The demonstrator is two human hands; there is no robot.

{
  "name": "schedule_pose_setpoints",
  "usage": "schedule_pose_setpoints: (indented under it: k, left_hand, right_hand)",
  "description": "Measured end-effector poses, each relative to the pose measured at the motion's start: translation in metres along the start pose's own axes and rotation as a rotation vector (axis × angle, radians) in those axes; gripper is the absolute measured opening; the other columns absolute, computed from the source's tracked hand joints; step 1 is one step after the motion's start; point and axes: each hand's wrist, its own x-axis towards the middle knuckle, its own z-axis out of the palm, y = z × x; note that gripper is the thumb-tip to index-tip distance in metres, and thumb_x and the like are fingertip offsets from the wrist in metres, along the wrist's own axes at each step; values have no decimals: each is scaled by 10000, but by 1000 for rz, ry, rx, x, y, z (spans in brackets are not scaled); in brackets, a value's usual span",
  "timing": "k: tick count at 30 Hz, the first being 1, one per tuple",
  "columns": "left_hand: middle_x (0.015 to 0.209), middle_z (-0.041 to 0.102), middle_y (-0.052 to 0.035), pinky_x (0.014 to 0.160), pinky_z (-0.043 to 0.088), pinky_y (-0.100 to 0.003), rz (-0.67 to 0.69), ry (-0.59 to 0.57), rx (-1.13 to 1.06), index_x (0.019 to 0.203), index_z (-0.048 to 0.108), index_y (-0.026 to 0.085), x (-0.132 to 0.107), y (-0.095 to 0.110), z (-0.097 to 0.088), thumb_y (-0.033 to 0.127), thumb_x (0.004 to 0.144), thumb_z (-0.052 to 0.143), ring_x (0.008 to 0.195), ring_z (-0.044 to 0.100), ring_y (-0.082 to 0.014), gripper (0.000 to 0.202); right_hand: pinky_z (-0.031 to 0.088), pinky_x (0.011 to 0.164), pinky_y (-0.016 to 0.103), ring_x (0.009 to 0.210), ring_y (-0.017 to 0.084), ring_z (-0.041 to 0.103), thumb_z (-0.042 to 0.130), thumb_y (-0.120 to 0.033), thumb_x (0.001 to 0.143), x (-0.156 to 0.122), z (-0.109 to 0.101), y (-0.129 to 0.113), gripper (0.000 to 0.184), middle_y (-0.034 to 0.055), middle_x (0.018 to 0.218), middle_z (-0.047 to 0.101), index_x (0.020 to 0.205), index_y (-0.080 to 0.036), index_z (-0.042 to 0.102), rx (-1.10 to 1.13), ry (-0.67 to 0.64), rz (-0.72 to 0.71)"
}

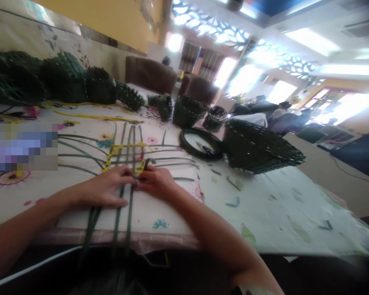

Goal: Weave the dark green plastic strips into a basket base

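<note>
Flower-printed, the table (178, 215) carries crossed green strips (130, 213), which we find beneath and beyond both hands, long ends overhanging the near edge. On our left hand (109, 187), thumb and fingers stand apart; our right hand (158, 183), nearer the right run of yellow strip (139, 169), bunches its fingers, grip indeterminable.

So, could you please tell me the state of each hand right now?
Left hand: open, thumb apart from the fingers, over the green strips.
Right hand: fingers curled beside the yellow strip; whether they hold anything cannot be told.
</note>
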Motion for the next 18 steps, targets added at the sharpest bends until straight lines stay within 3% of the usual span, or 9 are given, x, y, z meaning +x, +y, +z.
schedule_pose_setpoints:
  k: [8,14,18]
  left_hand:
    - [1234,633,-109,1096,508,-455,35,115,41,1073,783,265,3,1,12,434,890,702,1166,606,-319,261]
    - [1289,599,-69,1174,478,-411,47,-46,-51,1127,799,310,3,4,-4,259,796,690,1227,597,-296,352]
    - [1297,584,-66,1167,488,-414,11,-87,-69,1081,792,302,7,6,-7,360,756,808,1245,577,-315,330]
  right_hand:
    - [366,734,279,873,144,641,734,-519,1020,-1,4,5,314,53,1119,732,1127,-237,818,53,30,-19]
    - [368,728,288,866,150,626,673,-403,1074,0,6,8,225,59,1104,725,1117,-233,814,44,34,-15]
    - [379,745,276,872,146,624,663,-374,1079,1,7,9,205,47,1082,717,1101,-237,814,68,44,-8]
